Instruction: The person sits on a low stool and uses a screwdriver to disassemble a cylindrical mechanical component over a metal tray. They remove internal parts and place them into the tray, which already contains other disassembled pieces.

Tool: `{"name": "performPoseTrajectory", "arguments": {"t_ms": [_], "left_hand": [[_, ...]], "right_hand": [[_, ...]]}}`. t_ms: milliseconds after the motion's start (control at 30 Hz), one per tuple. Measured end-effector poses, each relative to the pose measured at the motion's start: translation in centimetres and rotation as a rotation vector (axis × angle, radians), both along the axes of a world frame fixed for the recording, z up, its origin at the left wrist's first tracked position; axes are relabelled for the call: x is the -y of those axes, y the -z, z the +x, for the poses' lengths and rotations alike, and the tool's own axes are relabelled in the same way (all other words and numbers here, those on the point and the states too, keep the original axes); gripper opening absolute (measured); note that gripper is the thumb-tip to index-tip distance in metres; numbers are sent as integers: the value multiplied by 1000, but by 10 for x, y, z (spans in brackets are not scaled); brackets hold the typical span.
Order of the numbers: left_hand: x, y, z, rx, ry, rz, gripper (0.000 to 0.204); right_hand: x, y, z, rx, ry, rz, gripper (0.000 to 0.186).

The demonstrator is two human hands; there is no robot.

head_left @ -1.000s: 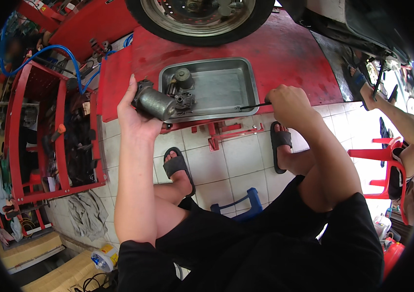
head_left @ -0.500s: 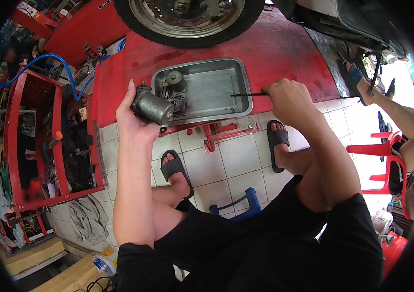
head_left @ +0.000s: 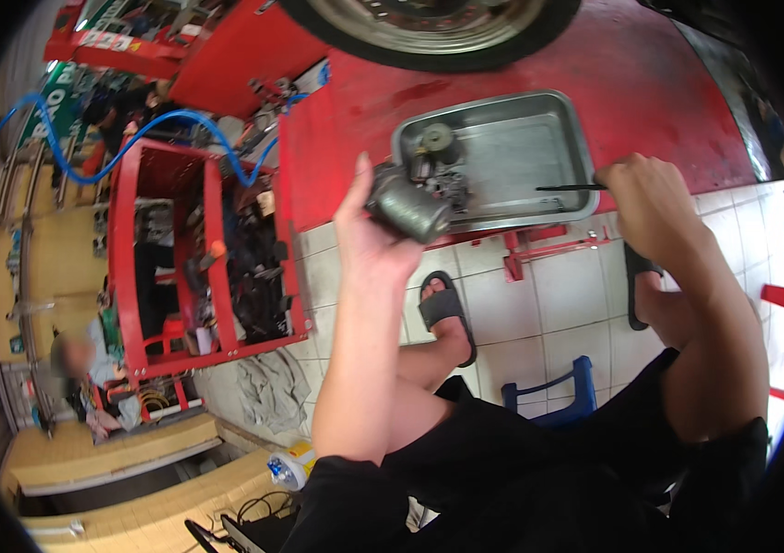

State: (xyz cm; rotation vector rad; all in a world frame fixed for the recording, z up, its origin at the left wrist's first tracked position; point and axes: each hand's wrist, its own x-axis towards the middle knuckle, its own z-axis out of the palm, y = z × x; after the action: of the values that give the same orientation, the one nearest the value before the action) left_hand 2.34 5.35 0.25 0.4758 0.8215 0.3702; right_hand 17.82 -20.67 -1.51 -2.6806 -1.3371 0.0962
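My left hand (head_left: 375,241) is cupping the cylinder (head_left: 412,209), best held steady; my right hand (head_left: 654,201) is clenching the rod (head_left: 569,188) jutting leftward.

On the bench (head_left: 659,120) sits a tray (head_left: 516,161), parts (head_left: 454,189) in its left end; behind it stands a wheel (head_left: 433,57), left of the bench a rack (head_left: 219,304).
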Motion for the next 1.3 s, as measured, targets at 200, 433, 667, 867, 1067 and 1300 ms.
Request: {"name": "performPoseTrajectory", "arguments": {"t_ms": [200,433,667,867,1067,1300], "left_hand": [[-5,-1,-10,19,-24,-33,47],[3,-5,-4,-56,-44,-66,49],[-13,3,-4,-5,-25,-95,53],[-10,-8,-4,-39,-66,-20,52],[-1,-12,-5,-97,-66,-6,47],[19,8,4,-61,106,-54,46]], "right_hand": [[-7,-14,7,31,1,3,8],[-9,-17,15,126,-49,9,7],[-25,-26,29,-110,52,-133,39],[-19,-9,28,-10,-33,-157,8],[-16,-25,20,-83,-56,-79,7],[-22,-33,11,-82,12,-117,11]]}}
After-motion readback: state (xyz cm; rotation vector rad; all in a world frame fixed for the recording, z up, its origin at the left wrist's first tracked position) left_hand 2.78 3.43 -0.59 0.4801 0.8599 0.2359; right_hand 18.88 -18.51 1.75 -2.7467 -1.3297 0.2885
